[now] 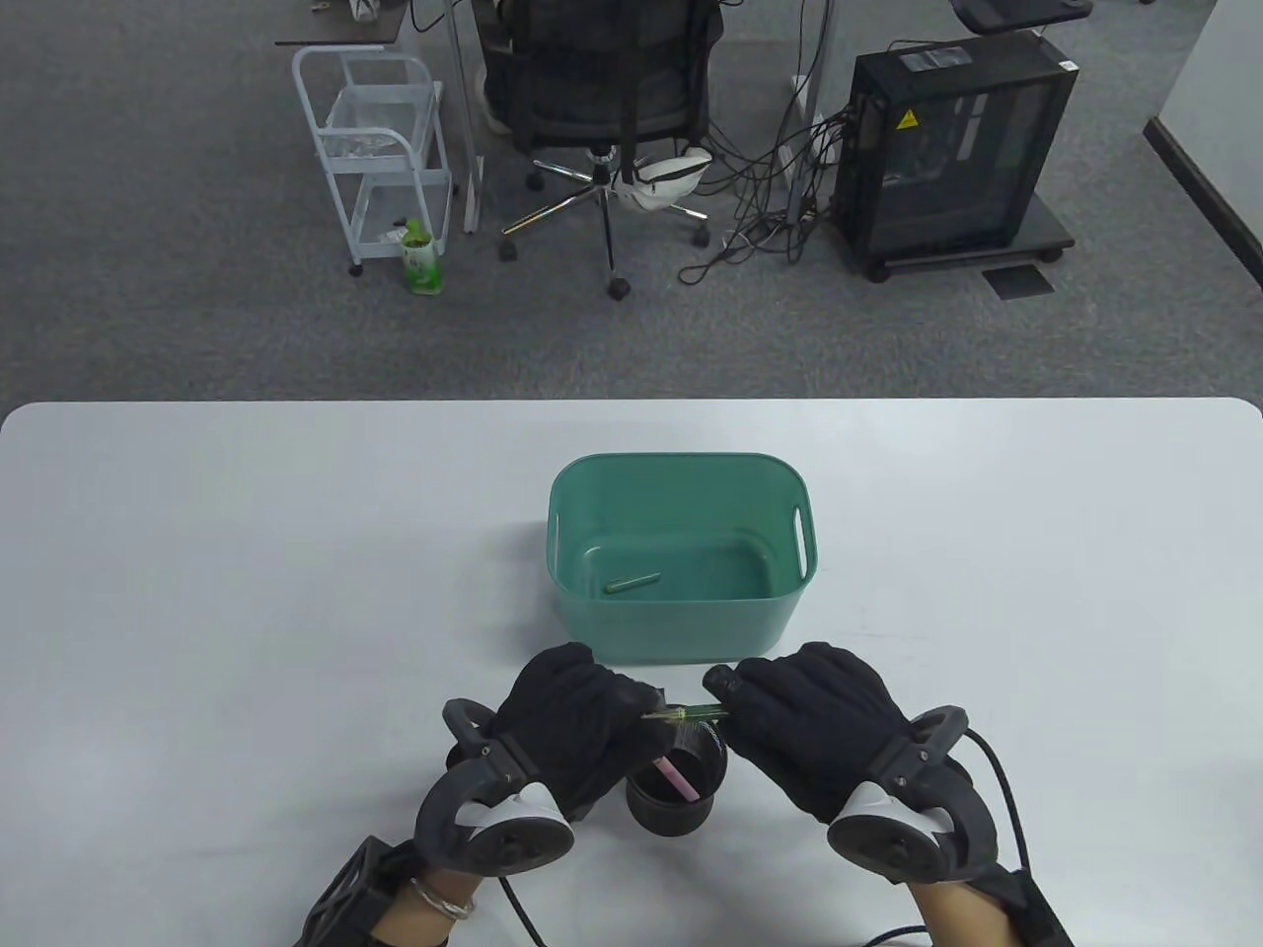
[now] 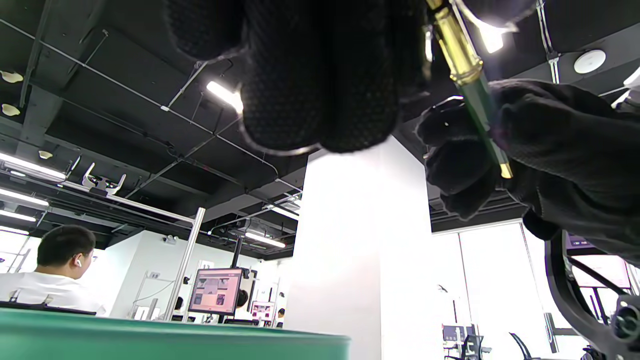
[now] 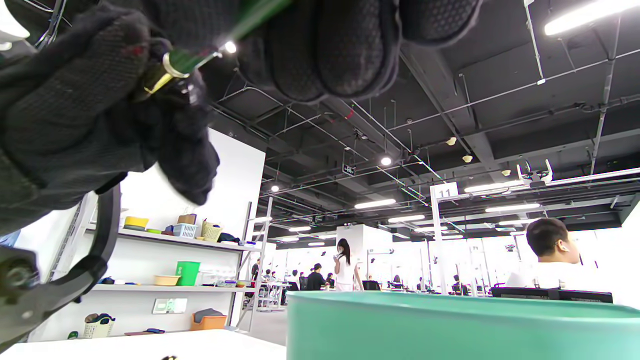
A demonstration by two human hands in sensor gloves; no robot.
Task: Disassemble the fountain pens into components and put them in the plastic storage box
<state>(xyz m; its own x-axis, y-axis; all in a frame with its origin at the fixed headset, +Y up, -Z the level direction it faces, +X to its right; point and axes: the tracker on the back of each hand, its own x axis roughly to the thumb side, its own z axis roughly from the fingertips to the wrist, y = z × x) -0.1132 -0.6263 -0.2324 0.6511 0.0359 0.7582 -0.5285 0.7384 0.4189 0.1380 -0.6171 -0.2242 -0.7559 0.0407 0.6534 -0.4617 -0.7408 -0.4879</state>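
A slim green fountain pen (image 1: 688, 713) with gold bands lies level between both hands, just above a black pen cup (image 1: 676, 786). My left hand (image 1: 582, 715) pinches its left end and my right hand (image 1: 789, 715) pinches its right end. The left wrist view shows the green pen (image 2: 470, 80) running from my fingers into the right glove. In the right wrist view the green pen (image 3: 195, 57) spans both gloves. A pink pen (image 1: 679, 776) stands in the cup. The green storage box (image 1: 681, 473) sits just beyond my hands, with one green pen part (image 1: 632, 582) on its floor.
The white table (image 1: 197, 592) stretches to both sides of the box. Beyond its far edge stand an office chair (image 1: 602, 109), a white cart (image 1: 380, 158) and a black computer case (image 1: 952, 148). A person in white (image 3: 555, 260) sits behind the box.
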